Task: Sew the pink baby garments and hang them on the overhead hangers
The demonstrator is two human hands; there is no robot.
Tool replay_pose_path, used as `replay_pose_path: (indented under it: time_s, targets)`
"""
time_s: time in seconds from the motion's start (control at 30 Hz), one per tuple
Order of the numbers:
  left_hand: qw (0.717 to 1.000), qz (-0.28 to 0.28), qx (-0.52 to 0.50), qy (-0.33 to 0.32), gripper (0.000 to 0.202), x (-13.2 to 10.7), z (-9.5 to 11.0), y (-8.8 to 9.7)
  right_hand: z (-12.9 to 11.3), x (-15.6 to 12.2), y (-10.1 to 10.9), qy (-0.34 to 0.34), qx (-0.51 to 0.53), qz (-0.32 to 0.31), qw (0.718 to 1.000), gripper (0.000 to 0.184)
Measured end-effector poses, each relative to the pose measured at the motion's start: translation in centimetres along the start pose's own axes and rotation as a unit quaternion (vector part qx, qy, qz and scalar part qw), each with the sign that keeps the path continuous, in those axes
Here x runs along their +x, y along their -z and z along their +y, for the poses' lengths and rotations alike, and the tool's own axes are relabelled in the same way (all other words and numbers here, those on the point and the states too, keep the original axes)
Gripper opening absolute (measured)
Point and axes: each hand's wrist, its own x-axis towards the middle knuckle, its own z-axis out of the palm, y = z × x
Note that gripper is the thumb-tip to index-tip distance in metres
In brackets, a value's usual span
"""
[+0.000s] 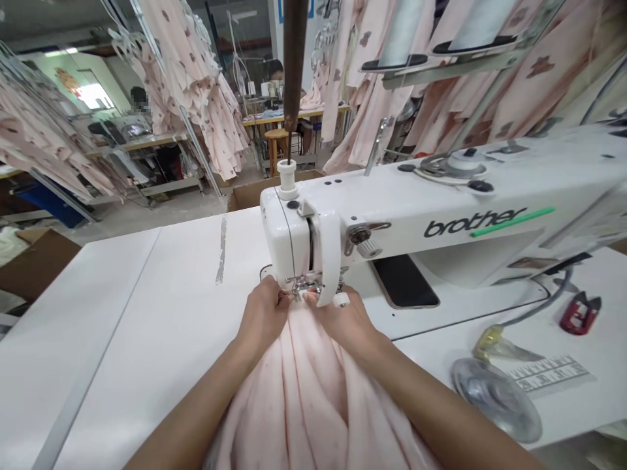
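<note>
A white Brother sewing machine (441, 209) stands on the white table (147, 313). Pale pink fabric (313, 391) runs from my lap up to the needle and presser foot (304, 285). My left hand (262, 313) pinches the fabric's edge just left of the presser foot, fingers closed. My right hand (345, 320) grips the fabric just right of the foot, fingers curled on the cloth. Both hands nearly touch at the needle. The fingertips are partly hidden by the machine head.
Red thread snips (580, 313), a printed ruler strip (548, 373) and a round grey disc (494, 398) lie at the right. Pink printed garments (196, 85) hang on racks behind. Other people sit at far workbenches (277, 75). A cardboard box (34, 261) is at left.
</note>
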Motion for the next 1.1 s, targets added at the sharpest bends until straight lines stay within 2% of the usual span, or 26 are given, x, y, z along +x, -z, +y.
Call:
replay_pose_path:
  time_s: [0.53, 1.1]
  targets:
    - [0.996, 0.066, 0.063, -0.001, 0.010, -0.5, 0.3, -0.8, -0.6, 0.0, -0.2, 0.027, -0.103, -0.010, 0.994, 0.020]
    - [0.992, 0.091, 0.089, -0.013, 0.014, -0.4, -0.1, -1.2, -0.6, 0.3, -0.4, 0.033, -0.145, -0.026, 0.989, 0.024]
